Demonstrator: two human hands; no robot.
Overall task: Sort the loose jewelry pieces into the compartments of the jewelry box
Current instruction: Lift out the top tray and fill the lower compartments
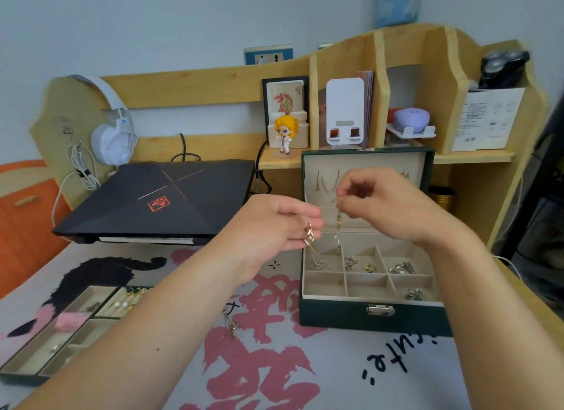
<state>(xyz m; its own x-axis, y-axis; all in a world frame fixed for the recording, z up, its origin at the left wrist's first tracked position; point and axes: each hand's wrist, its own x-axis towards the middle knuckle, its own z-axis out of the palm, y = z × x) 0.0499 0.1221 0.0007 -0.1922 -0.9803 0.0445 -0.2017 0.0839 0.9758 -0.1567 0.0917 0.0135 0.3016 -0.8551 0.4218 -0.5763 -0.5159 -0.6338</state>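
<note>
The green jewelry box [335,316] stands open right of centre, its beige compartments holding several small metal pieces [399,268]. Above its left edge my left hand [274,229] pinches a thin gold necklace whose pendant [309,235] dangles by my fingers. My right hand [378,203], raised before the lid, pinches the chain's other end [338,200]. Necklaces [328,182] hang inside the lid. One loose piece [231,324] lies on the mat between my forearms.
A removable beige tray [58,336] with earrings and a pink item sits at the front left. A closed black laptop [158,199] lies behind it. A wooden shelf [351,162] with a figurine, headphones and small boxes runs along the back.
</note>
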